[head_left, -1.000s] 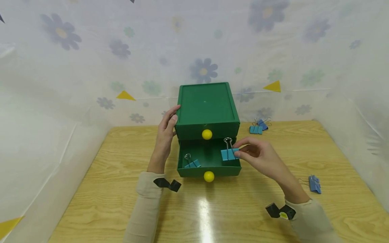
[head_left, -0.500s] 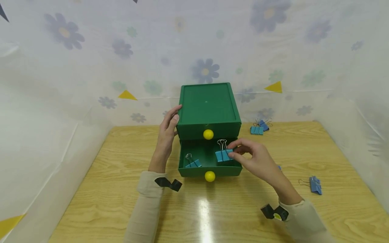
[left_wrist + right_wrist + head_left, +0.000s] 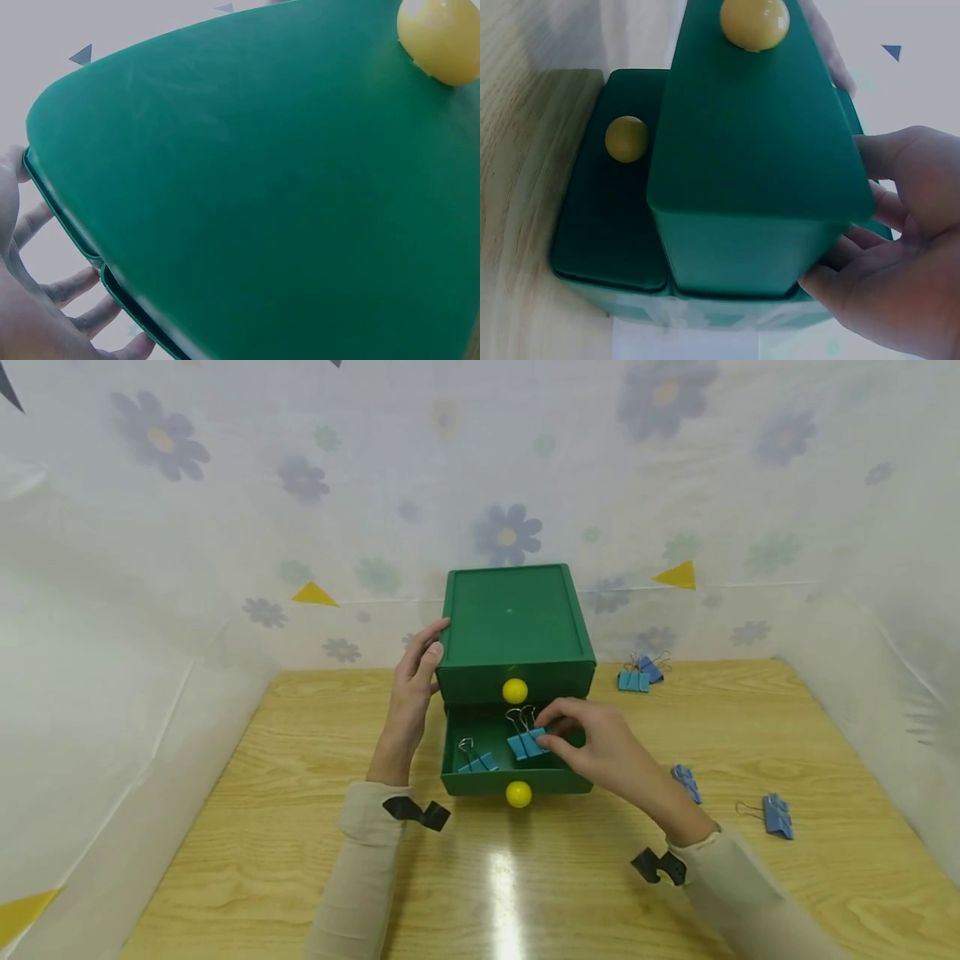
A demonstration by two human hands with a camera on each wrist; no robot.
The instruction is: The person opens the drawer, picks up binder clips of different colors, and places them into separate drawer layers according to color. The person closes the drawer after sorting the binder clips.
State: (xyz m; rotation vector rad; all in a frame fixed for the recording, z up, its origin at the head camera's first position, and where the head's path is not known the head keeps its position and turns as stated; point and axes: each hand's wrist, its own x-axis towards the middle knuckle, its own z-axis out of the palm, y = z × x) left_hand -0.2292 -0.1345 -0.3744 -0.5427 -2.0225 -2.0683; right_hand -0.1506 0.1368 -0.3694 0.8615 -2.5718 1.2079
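My right hand (image 3: 611, 752) pinches a light blue binder clip (image 3: 527, 743) with silver handles up, over the pulled-out lower drawer (image 3: 480, 783) of a green cabinet (image 3: 510, 618). Another light blue clip (image 3: 477, 763) lies in that drawer's left part. My left hand (image 3: 408, 702) rests along the cabinet's left side, its fingers extended; the left wrist view shows this hand (image 3: 45, 300) beside a green front (image 3: 225, 187). In the right wrist view, my right hand (image 3: 900, 247) reaches behind the protruding drawer front (image 3: 757, 135), which hides the clip.
On the wooden table (image 3: 300, 827), a light blue clip (image 3: 633, 682) and a darker blue one (image 3: 650, 668) are at the back right. Two more blue clips (image 3: 686, 783) (image 3: 777, 817) lie right of my right forearm. The upper drawer (image 3: 480, 683) is closed.
My right hand has carried the pinched clip leftward across the drawer, and the clip has tilted. A blue clip beside my right forearm has come into view. My left hand keeps its place.
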